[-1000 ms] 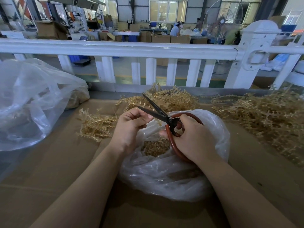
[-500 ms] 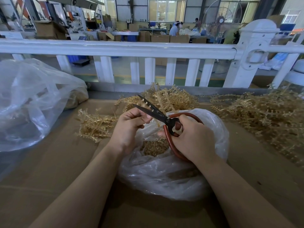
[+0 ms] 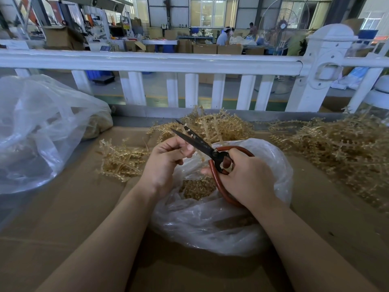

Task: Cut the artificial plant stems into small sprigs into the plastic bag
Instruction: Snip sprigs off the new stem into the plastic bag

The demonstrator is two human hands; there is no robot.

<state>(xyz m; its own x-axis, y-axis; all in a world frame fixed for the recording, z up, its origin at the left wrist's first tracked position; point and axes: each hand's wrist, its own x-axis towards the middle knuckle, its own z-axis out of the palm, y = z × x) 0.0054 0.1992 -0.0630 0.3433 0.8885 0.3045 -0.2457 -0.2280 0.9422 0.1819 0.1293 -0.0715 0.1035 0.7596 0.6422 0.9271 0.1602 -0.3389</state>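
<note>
So the stem sat between the scissors' slightly parted blades, pinched by the left hand above the open plastic bag of cut sprigs. Right hand gripped the red handles. Uncut stems lay heaped across the cardboard worktop, another bag far left.

The right hand grips red-handled black scissors over the clear plastic bag; blades slightly parted just beyond the left hand's curled fingers, which pinch a tan plastic stem.
</note>
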